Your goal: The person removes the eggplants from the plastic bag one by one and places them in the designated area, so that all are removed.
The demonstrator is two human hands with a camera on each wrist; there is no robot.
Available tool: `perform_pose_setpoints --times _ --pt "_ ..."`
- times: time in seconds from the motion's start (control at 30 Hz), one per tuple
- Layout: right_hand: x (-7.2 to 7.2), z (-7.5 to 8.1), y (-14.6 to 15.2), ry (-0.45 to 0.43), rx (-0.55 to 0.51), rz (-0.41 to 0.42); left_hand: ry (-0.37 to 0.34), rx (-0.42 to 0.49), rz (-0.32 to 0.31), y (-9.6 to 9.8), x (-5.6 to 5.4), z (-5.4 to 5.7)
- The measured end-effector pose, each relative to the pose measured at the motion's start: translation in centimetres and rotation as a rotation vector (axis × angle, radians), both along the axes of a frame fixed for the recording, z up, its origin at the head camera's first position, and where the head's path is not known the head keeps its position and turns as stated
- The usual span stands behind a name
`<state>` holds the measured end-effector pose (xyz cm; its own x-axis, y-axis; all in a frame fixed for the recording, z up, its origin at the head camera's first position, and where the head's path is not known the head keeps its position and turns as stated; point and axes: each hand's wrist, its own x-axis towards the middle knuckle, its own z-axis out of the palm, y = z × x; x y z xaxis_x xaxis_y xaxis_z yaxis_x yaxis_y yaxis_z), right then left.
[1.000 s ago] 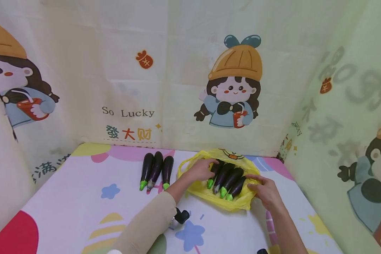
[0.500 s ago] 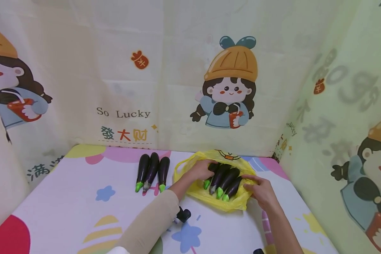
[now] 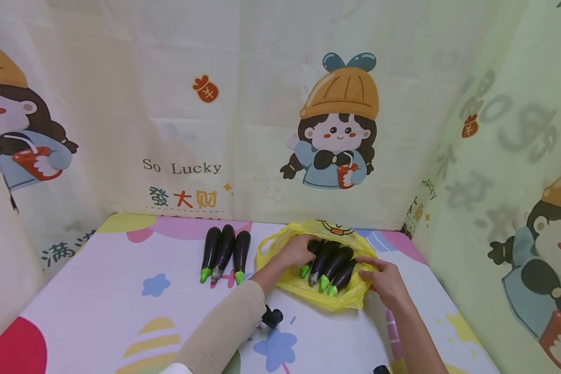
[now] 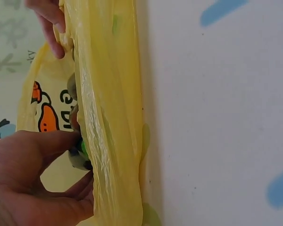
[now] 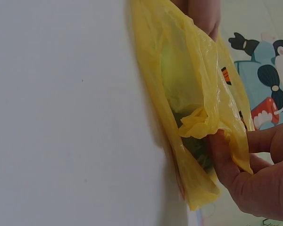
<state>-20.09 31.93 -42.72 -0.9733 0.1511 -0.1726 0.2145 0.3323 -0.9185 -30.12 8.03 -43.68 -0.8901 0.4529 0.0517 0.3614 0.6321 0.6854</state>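
Note:
A yellow plastic bag [image 3: 304, 295] lies with its mouth spread at the back right of the table. Inside it, several dark purple eggplants [image 3: 335, 264] with green stem ends lie side by side. My left hand [image 3: 295, 251] reaches into the bag and grips the leftmost eggplant [image 3: 305, 270], thumb on one side and fingers on the other. In the left wrist view, that hand [image 4: 33, 176] shows near a green stem end, partly behind the bag wall. On the right, my right hand [image 3: 387, 283] holds the bag's rim, its plastic between thumb and fingers [image 5: 221, 155].
Left of the bag, three more eggplants [image 3: 224, 254] lie together on the patterned tablecloth [image 3: 98, 291]. A small black object [image 3: 273, 317] shows beside the left sleeve. Printed cloth walls [image 3: 262, 130] enclose the table at the back and sides.
The head view has shifted slightly, so everything sits a little further left than a second ago. Both hands keep their places at the bag.

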Motion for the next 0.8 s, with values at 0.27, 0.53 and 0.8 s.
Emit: perform_pose_setpoints --times 0.27,0.53,0.8 --pt "0.1 0.1 -0.2 0.000 0.005 0.005 -0.010 0.028 0.021 -0.3 0.4 0.2" --pt "0.1 -0.1 -0.1 0.005 -0.002 -0.001 -0.025 0.042 0.021 -0.5 0.6 0.4" --pt "0.0 0.0 0.0 0.001 -0.006 -0.004 -0.033 0.039 0.030 -1.1 1.5 0.8"
